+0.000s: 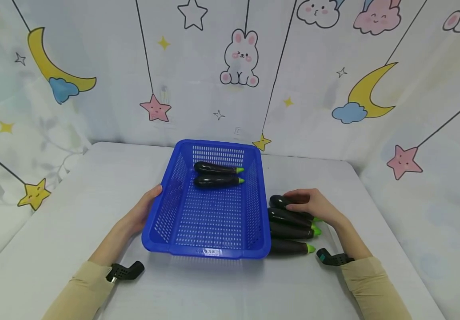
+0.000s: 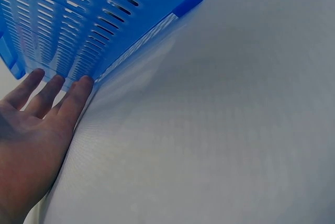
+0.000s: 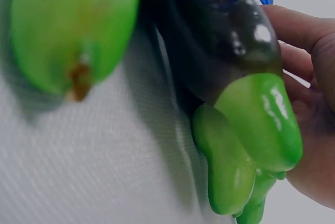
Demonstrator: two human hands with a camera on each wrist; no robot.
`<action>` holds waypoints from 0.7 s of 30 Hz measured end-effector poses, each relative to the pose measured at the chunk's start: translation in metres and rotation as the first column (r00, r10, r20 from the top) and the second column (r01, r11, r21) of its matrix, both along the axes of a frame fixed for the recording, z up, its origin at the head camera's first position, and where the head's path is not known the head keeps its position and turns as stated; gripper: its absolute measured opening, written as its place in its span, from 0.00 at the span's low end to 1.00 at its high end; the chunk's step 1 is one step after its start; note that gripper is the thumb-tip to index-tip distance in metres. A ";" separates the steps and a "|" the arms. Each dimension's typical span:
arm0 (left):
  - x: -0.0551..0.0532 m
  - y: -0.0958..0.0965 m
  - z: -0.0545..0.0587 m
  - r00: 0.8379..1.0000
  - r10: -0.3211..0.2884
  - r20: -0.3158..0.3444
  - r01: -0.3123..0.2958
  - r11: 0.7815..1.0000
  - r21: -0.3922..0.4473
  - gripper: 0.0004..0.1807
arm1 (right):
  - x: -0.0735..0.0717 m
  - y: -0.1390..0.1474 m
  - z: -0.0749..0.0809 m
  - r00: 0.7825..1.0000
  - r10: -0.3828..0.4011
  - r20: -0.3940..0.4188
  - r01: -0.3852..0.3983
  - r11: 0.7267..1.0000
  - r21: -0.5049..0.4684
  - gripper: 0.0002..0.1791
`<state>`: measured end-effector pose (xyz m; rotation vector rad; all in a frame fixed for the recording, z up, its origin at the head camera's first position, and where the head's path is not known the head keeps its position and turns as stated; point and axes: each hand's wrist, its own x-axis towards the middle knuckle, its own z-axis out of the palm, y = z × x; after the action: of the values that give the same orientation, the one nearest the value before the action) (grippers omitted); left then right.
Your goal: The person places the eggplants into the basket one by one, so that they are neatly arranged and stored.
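A blue plastic basket (image 1: 210, 218) with slotted walls stands mid-table in the head view, two dark eggplants (image 1: 215, 181) lying at its far end. My left hand (image 1: 143, 211) touches the basket's left side with its fingers extended, as the left wrist view also shows. Right of the basket, several eggplants with green caps lie side by side. My right hand (image 1: 311, 204) grips the farthest of these, an eggplant (image 1: 278, 201), between thumb and fingers, partly covering it. Close up in the right wrist view, green eggplant caps (image 3: 261, 122) appear beside the right hand (image 3: 314, 77).
The nearest loose eggplant (image 1: 290, 247) lies by the basket's front right corner. White cloth covers the table (image 1: 198, 293). A printed curtain (image 1: 198, 66) hangs behind and at both sides.
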<state>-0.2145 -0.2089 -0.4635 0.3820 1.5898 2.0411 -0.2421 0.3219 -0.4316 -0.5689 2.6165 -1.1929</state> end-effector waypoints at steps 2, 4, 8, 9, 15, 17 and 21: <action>0.000 0.000 0.000 1.000 -0.001 -0.002 0.001 1.000 0.000 0.43 | 0.001 -0.001 0.001 1.000 0.002 0.006 -0.002 1.000 0.006 0.25; 0.000 0.000 0.000 1.000 -0.005 -0.005 0.005 1.000 -0.001 0.44 | 0.001 -0.002 0.002 1.000 -0.003 0.014 0.003 1.000 0.013 0.26; -0.001 -0.001 0.000 1.000 -0.012 -0.007 0.012 1.000 0.000 0.45 | 0.001 -0.002 0.001 1.000 -0.014 0.020 0.014 1.000 0.022 0.26; 0.000 -0.001 0.000 1.000 -0.012 -0.006 0.012 1.000 -0.001 0.45 | 0.000 -0.002 0.000 1.000 -0.017 0.022 0.016 1.000 0.020 0.26; 0.001 0.000 0.001 1.000 -0.003 -0.007 0.003 1.000 -0.010 0.45 | -0.001 0.000 -0.004 0.999 -0.029 0.026 0.029 1.000 0.001 0.26; 0.001 0.000 0.001 1.000 -0.003 -0.004 0.003 1.000 -0.009 0.45 | -0.001 0.000 -0.005 0.999 -0.033 0.026 0.033 0.999 -0.003 0.26; 0.001 -0.001 0.000 1.000 -0.009 -0.009 0.009 1.000 -0.005 0.44 | 0.000 0.000 -0.006 0.999 -0.039 0.028 0.039 0.999 -0.013 0.26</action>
<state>-0.2137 -0.2096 -0.4632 0.3968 1.5958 2.0305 -0.2425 0.3220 -0.4376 -0.5030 2.6099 -1.2221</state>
